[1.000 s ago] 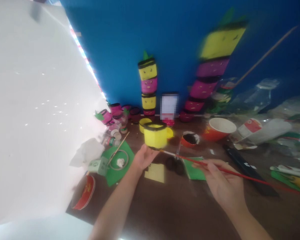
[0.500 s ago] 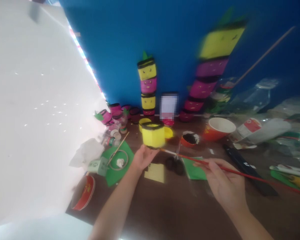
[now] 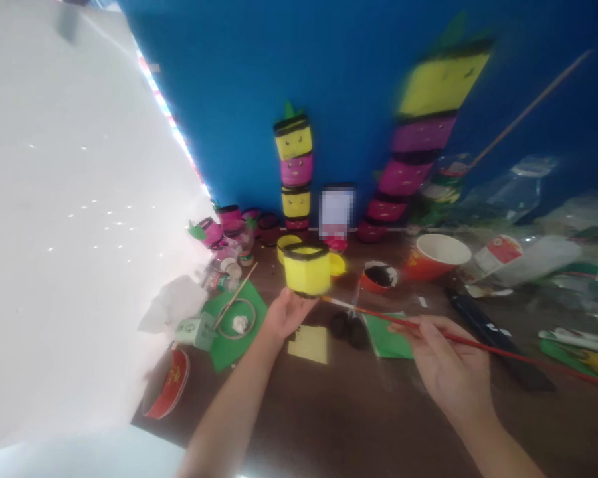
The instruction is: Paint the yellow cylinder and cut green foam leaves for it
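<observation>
left hand bare | right hand bare | forearms apparently bare, slightly blurred

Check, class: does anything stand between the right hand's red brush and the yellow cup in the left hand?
Nothing visible does: the tip of the red brush in the right hand is by the lower edge of the yellow cup, contact unclear. The scissors lie on the table, not between them.

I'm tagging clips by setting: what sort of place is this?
Probably a craft workspace, judging by the red-handled paintbrush in the right hand, the black-handled scissors, and the yellow-and-pink stack with little faces.
</observation>
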`<state>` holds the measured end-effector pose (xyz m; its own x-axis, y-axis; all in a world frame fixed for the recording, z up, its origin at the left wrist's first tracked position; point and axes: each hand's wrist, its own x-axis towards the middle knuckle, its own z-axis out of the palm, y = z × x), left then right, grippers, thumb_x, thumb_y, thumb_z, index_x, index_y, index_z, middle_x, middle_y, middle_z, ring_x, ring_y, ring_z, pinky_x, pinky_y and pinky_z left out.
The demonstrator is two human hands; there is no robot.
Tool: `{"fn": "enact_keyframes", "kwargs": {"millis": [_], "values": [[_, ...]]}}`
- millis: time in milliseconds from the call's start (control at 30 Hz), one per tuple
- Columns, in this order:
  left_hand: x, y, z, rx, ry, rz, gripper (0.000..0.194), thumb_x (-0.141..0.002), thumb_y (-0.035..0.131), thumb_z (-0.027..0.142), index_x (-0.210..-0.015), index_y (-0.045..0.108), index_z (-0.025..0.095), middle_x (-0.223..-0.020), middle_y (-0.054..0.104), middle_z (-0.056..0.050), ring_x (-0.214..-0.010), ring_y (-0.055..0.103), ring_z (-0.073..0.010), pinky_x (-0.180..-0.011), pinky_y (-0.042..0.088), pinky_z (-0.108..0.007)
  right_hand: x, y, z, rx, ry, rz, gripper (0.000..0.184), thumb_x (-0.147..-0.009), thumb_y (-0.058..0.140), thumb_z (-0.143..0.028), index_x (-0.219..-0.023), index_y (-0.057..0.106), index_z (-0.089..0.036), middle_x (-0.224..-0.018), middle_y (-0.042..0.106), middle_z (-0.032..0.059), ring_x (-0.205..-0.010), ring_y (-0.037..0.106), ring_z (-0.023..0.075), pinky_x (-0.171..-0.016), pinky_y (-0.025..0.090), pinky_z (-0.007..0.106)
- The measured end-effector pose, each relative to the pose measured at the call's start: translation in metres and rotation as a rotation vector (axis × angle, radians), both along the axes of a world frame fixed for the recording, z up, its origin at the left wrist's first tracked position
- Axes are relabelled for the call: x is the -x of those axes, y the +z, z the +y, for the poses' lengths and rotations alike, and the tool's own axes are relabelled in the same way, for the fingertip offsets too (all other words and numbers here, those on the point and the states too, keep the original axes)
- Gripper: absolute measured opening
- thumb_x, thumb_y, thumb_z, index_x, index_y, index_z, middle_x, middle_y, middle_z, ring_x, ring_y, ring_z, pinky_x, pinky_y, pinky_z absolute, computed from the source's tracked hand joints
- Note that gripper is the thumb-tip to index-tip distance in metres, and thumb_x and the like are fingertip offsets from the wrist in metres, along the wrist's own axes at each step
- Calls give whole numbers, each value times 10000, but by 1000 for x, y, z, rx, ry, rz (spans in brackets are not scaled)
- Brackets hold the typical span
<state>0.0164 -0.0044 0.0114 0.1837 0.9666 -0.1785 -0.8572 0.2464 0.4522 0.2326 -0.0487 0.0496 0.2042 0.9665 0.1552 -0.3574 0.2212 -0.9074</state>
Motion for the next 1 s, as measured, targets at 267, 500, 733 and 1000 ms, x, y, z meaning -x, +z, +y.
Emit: {"fn": "enact_keyframes", "kwargs": {"millis": [267,500,733,1000], "values": [[-1,1,-1,-34,-14,-14,443,-863,542,284,-1287,494,166,-1300,546,-117,-1284,422,-265,-1098,309,-434,0,-3,0,11,4,14,129,-653,763,-320,-699,711,-211,-665,708,13,-612,690,171,-639,592,270],[-1,2,0,8,5,-17,427,-886,503,285,-1299,484,176,-1315,533,-111,-1293,412,-254,-1111,291,-427,0,-2,-1,20,15,23,108,-638,766,-310,-680,718,-223,-641,703,14,-578,681,175,-622,586,274],[-1,4,-1,-25,13,-37,475,-858,548,304,-1303,477,153,-1319,524,-134,-1294,405,-281,-1102,296,-450,-1,-4,0,-2,-24,31,104,-637,770,-291,-687,717,-217,-647,705,9,-583,683,162,-632,583,255],[-1,7,-1,-5,32,-68,476,-870,529,321,-1311,465,156,-1322,521,-138,-1287,418,-272,-1094,313,-435,-4,-11,6,-50,-82,-7,118,-646,757,-297,-710,708,-211,-648,703,-3,-579,667,134,-636,567,249]]}}
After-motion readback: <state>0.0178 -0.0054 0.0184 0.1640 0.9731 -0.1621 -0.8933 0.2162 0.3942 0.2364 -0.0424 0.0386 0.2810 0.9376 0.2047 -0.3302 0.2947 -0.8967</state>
